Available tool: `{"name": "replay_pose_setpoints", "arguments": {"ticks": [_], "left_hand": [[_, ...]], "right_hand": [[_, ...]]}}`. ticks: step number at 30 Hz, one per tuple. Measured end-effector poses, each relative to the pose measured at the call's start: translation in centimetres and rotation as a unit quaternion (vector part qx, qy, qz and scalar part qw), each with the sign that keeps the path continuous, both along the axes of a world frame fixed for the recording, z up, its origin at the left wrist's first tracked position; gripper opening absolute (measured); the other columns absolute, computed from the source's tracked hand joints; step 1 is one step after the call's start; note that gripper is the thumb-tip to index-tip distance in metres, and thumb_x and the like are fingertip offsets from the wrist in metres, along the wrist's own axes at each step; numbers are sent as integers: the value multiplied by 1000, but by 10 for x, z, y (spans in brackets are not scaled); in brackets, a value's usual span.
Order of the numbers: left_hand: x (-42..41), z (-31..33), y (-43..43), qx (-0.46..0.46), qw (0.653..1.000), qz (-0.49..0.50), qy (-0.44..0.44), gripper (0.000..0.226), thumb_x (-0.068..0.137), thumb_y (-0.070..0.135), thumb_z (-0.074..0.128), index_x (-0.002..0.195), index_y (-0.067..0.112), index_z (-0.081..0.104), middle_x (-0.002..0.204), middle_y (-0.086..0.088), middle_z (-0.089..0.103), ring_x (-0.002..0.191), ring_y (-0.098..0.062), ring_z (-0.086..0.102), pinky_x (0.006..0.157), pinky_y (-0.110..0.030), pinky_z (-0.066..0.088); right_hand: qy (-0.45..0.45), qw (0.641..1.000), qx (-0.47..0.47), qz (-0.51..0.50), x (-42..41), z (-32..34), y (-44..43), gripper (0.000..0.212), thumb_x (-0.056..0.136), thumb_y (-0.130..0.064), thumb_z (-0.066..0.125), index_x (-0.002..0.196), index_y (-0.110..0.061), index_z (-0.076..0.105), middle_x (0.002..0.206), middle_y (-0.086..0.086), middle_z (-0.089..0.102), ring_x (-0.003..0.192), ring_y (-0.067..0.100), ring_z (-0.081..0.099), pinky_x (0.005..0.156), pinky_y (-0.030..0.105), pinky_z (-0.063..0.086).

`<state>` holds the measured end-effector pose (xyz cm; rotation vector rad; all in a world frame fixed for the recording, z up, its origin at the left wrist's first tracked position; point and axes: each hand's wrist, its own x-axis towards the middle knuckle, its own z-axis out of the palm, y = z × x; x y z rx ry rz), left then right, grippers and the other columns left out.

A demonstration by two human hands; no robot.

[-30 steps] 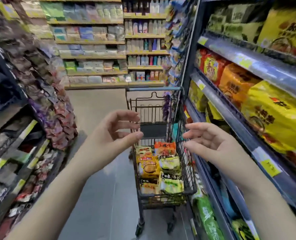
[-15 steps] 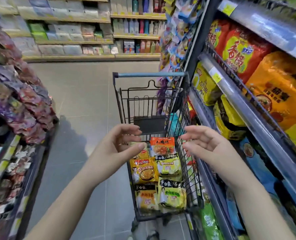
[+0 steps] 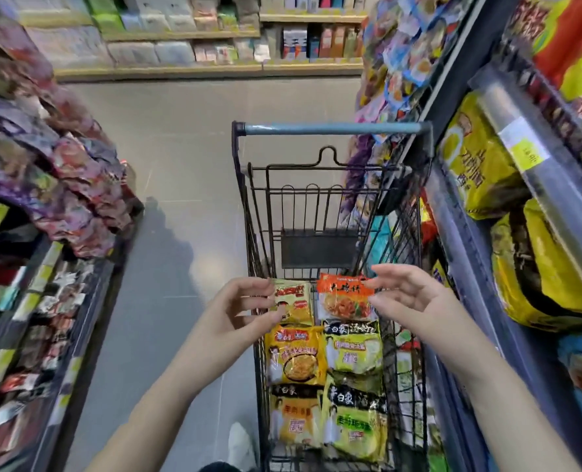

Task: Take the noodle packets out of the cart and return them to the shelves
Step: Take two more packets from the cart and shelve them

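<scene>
- Black wire cart (image 3: 415,267) parked in the aisle, close beside the right-hand shelves (image 3: 548,185); six noodle packets (image 3: 327,362) lying flat in its basket in two columns of three.
- Nothing lifted out yet, as far as visible: task judged barely begun, all six packets left to return.
- Left hand (image 3: 238,318) half open, fingers curled, hovering at the edge of the far yellow packet (image 3: 294,301); whether touching it, impossible to tell; nothing gripped.
- Right hand (image 3: 408,301) likewise half open, fingertips at the upper right corner of the orange packet (image 3: 344,298), seemingly just meeting it, not yet closed around it.
- Large yellow and orange noodle bags (image 3: 480,165) stacked on the shelves to the right, probably the destination.
- Against half a second earlier: view tipped further down and closer over the cart; both hands lowered from above the basket to the two far packets; packets themselves unmoved.
</scene>
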<state>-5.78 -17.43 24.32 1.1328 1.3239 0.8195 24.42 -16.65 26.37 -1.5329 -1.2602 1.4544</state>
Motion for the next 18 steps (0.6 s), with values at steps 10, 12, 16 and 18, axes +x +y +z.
{"name": "replay_pose_setpoints", "arguments": {"ticks": [10, 12, 16, 18], "left_hand": [[20, -87, 42, -73, 997, -22, 6, 49, 79, 27, 79, 125, 25, 61, 118, 7, 72, 109, -5, 70, 88, -19, 56], [24, -103, 43, -82, 996, -19, 2, 51, 77, 30, 80, 124, 27, 61, 117, 11, 72, 110, -5, 70, 89, -22, 57], [31, -131, 48, -95, 995, -9, -7, 48, 78, 24, 78, 123, 24, 62, 119, 12, 71, 114, -5, 67, 85, -20, 58], [34, -140, 52, -101, 995, -15, -5, 47, 78, 22, 78, 122, 23, 63, 119, 10, 71, 114, -4, 68, 86, -19, 57]], "right_hand": [[-61, 990, -106, -67, 34, -142, 49, 55, 72, -40, 83, 124, -33, 66, 110, -9, 77, 107, 10, 72, 97, 33, 56], [-79, 985, -135, -75, 37, -172, 55, 54, 78, -33, 84, 128, -26, 63, 111, -7, 75, 106, 11, 71, 93, 29, 56], [-118, 973, -178, -82, 36, -229, 76, 59, 85, -30, 83, 135, -19, 55, 122, -1, 68, 107, 13, 68, 89, 26, 54], [-124, 969, -198, -77, 34, -256, 86, 72, 82, -37, 85, 142, -18, 50, 130, 1, 63, 116, 17, 65, 103, 39, 53]]}}
